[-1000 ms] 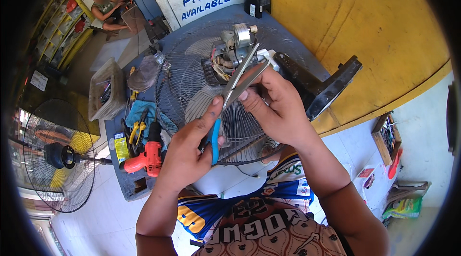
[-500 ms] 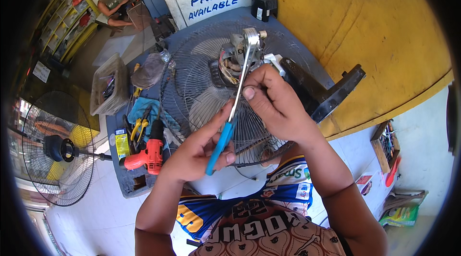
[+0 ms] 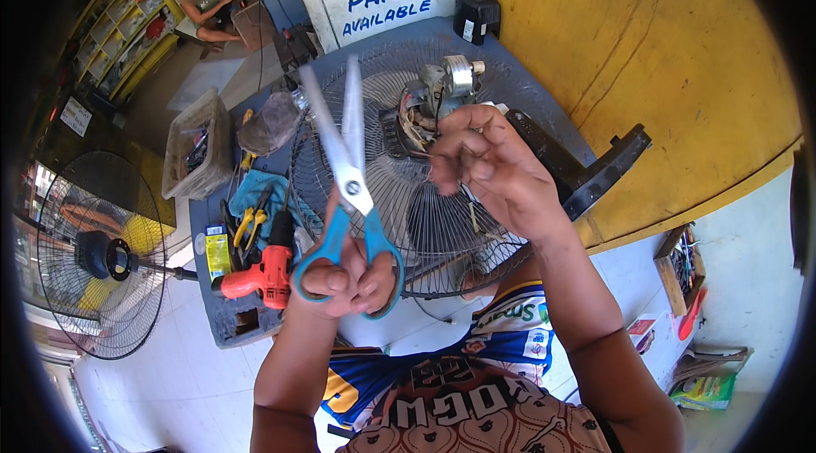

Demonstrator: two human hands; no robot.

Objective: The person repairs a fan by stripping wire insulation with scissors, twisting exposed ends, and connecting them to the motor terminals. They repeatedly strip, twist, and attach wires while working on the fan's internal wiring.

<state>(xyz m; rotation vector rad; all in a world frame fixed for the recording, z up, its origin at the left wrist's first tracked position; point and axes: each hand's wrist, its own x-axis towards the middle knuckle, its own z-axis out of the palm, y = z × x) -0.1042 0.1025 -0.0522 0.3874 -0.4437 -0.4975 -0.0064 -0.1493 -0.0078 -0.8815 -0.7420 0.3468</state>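
Note:
Scissors (image 3: 349, 183) with blue handles are in my left hand (image 3: 348, 281), my thumb and fingers through the loops. The blades point away from me, a little apart, with nothing visible between them. My right hand (image 3: 506, 171) is closed, its fingers curled and thumb pressed in, slightly blurred; whatever they pinch is hidden. It hovers over the wire grille (image 3: 382, 236) of a fan lying on the table, just nearer than the exposed fan motor (image 3: 433, 100). Loose wires (image 3: 411, 132) show at the motor's side. Grey fan blades show through the grille.
A red drill (image 3: 265, 273), yellow-handled pliers (image 3: 247, 226) and a blue cloth (image 3: 270, 189) lie left on the blue table. A tool basket (image 3: 194, 166) stands beyond them. Right of the fan is a black fan stand (image 3: 586, 172). A standing fan (image 3: 102, 255) is far left; a person (image 3: 208, 2) sits behind.
The scissors have swung up and left, and their blades have parted. My left fingers now sit in the loops. My right hand has moved slightly right, its fingers curled in more.

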